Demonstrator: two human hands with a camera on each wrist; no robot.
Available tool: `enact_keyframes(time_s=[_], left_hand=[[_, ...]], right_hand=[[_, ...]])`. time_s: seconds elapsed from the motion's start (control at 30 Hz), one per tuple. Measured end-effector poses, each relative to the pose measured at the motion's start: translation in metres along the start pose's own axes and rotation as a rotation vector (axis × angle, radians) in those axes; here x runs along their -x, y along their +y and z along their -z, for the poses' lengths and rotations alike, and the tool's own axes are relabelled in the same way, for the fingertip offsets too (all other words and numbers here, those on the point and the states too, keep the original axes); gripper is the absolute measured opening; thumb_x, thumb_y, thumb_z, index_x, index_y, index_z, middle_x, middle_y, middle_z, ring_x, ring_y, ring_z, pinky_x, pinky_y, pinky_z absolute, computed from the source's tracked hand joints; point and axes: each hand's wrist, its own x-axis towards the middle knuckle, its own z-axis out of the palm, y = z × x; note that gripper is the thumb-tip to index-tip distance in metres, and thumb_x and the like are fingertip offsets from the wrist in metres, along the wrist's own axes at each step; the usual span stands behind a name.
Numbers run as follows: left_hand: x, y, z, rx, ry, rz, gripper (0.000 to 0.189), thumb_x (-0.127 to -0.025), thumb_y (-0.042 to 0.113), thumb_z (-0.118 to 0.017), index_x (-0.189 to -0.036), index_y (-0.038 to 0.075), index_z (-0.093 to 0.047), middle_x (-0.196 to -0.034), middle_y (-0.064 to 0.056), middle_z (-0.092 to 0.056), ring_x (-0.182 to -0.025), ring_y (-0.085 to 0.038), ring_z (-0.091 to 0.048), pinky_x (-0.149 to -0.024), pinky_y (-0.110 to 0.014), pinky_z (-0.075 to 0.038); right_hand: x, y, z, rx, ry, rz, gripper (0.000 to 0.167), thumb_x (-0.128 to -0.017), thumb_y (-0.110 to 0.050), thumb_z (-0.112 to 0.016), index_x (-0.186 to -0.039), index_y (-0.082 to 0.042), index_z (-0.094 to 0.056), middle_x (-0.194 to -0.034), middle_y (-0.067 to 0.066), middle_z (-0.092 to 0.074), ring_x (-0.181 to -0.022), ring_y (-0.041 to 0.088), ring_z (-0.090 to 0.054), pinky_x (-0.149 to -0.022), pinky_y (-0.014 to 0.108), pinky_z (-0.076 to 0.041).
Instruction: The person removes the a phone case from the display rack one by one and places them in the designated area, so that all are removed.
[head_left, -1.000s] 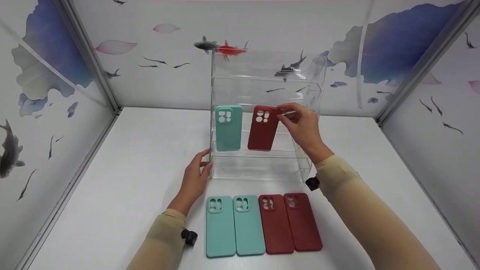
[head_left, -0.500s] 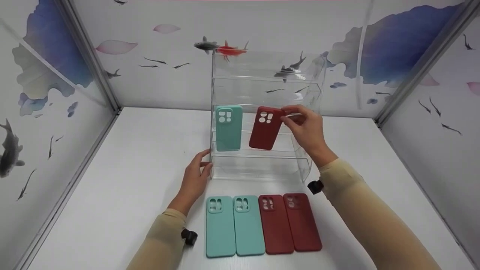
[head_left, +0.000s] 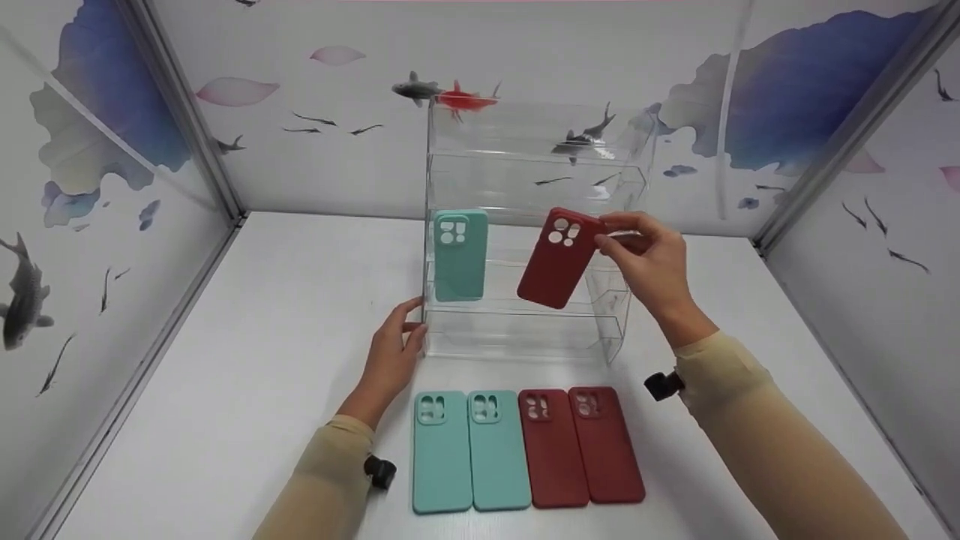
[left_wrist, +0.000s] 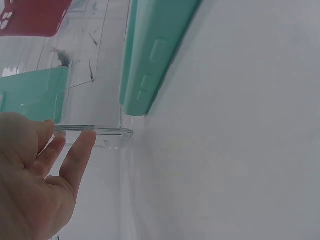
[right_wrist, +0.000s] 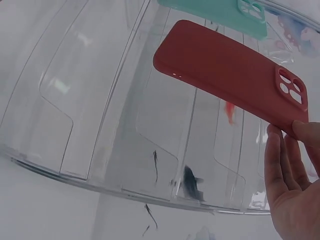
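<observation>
My right hand (head_left: 651, 259) pinches a dark red phone case (head_left: 561, 259) by its upper corner, between thumb and fingertips. The case hangs tilted in front of a clear acrylic display rack (head_left: 525, 335), its lower end toward the left. In the right wrist view the red case (right_wrist: 220, 70) stands off the rack's tiers. My left hand (head_left: 391, 349) rests its fingertips against the rack's left side, fingers spread; the left wrist view shows those fingers (left_wrist: 80, 157) at the panel's edge. A mint green phone case (head_left: 460, 259) leans upright on the rack, left of the red one.
In front of the rack, two mint cases (head_left: 442, 457) and two red cases (head_left: 555, 454) lie side by side on the white table (head_left: 285, 300). Printed panels (head_left: 330, 165) with fish and petals enclose the table at the back and both sides.
My right hand has moved right, drawing the red case away from its upright place on the rack and tilting it further. My left hand and the other cases stay put.
</observation>
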Motion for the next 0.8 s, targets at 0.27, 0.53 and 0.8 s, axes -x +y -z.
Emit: enact_keyframes(time_s=[0.27, 0.53, 0.8], left_hand=[[0.000, 0.002, 0.000, -0.018, 0.005, 0.004, 0.048, -0.108, 0.019, -0.055, -0.155, 0.021, -0.043, -0.159, 0.000, -0.047, -0.131, -0.023, -0.060, -0.114, -0.047, -0.050], [-0.002, 0.000, -0.003, -0.017, 0.003, -0.002, 0.049, -0.108, 0.019, -0.055, -0.155, 0.021, -0.042, -0.160, 0.000, -0.047, -0.131, -0.023, -0.060, -0.114, -0.047, -0.049], [-0.001, 0.001, -0.001, -0.012, 0.001, 0.014, 0.048, -0.109, 0.021, -0.055, -0.155, 0.021, -0.042, -0.160, 0.001, -0.046, -0.133, -0.023, -0.059, -0.114, -0.047, -0.049]], right_hand=[[0.008, -0.002, 0.026, 0.097, -0.117, -0.084, 0.026, -0.095, -0.013, -0.076, -0.119, -0.005, -0.074, -0.109, 0.011, -0.075, -0.084, 0.012, -0.077, -0.079, 0.019, -0.062], [0.021, 0.003, 0.058, 0.209, -0.245, -0.207, 0.028, -0.095, -0.016, -0.076, -0.121, -0.005, -0.073, -0.110, 0.013, -0.074, -0.085, 0.014, -0.078, -0.078, 0.019, -0.062], [0.039, 0.022, 0.088, 0.262, -0.327, -0.337, 0.032, -0.096, -0.017, -0.075, -0.124, -0.004, -0.070, -0.118, 0.020, -0.073, -0.086, 0.010, -0.076, -0.077, 0.022, -0.063]])
